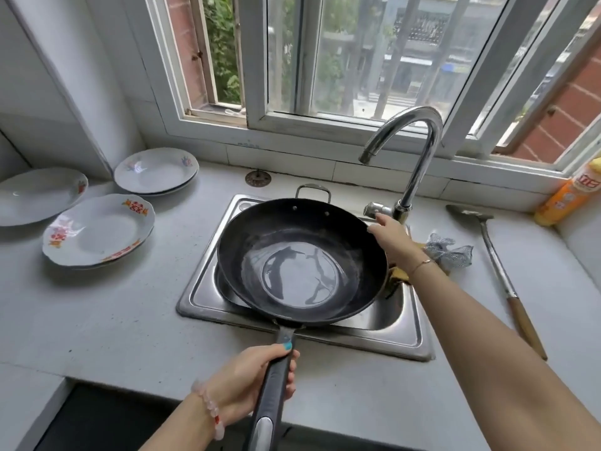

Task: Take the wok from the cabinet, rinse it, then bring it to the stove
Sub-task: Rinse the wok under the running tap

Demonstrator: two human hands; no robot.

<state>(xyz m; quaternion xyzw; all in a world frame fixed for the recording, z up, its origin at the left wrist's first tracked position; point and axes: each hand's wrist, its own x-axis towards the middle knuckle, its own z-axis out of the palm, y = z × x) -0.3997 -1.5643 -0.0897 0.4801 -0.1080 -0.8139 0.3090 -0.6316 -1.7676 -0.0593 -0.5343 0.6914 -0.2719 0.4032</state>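
gripping wok handle (274,379) in curled left hand (257,382) at near edge, holding wok (302,262) over sink (403,323), touching tap lever (374,209) with outstretched fingers of right hand (388,237), plates (97,229) at left

I stand in a home kitchen: sink (411,323), tap (419,164), plates (97,231) on the counter (97,320), window (357,60).

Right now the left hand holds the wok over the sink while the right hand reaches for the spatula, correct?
No, the head view shows the right hand at the faucet lever. The left hand does hold the wok over the sink.
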